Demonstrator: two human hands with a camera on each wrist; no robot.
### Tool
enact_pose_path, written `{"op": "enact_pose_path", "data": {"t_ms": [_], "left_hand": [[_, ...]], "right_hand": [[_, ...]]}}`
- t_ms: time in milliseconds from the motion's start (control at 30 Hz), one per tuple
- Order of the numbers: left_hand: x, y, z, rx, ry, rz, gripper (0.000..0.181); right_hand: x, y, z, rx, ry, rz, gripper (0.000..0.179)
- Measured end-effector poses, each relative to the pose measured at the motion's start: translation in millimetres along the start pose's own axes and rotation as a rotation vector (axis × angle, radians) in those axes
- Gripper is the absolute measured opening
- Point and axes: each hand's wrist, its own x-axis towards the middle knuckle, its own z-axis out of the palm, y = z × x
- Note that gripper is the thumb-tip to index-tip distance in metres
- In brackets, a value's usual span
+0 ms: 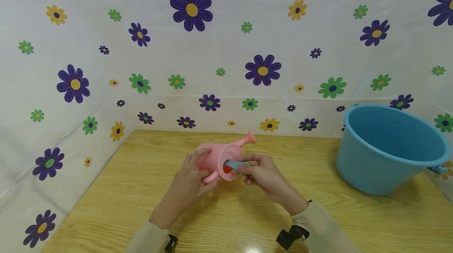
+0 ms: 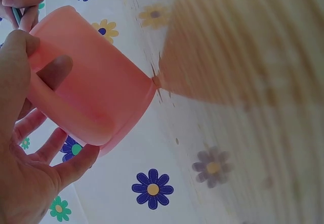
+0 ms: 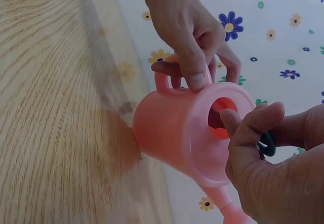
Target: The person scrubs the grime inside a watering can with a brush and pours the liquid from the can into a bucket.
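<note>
A pink watering can (image 1: 214, 156) is tipped at the middle of the table, its round top opening turned toward me and its spout (image 1: 244, 140) pointing to the back right. My left hand (image 1: 187, 180) grips it at the handle (image 2: 76, 115), with fingers around the loop. In my right hand (image 1: 267, 176) is a light blue handle (image 1: 233, 164), pinched between thumb and fingers. The handle reaches into the can's opening, so its other end is hidden and I cannot tell what kind of thing it is. In the right wrist view a dark teal loop (image 3: 270, 144) shows beside the fingers.
At the right of the wooden table (image 1: 141, 190) stands a large blue bucket (image 1: 371, 166). A white cloth with printed flowers (image 1: 219, 48) hangs behind the table and along its left side.
</note>
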Motion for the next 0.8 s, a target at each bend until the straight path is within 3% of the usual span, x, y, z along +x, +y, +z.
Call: {"op": "enact_pose_path", "data": {"t_ms": [800], "left_hand": [[-0.5,1.2,-0.2,0.023,-0.003,0.013,0.029]], "right_hand": [[5.5,4.1,4.0,-0.045,0.007,-0.011,0.027]]}}
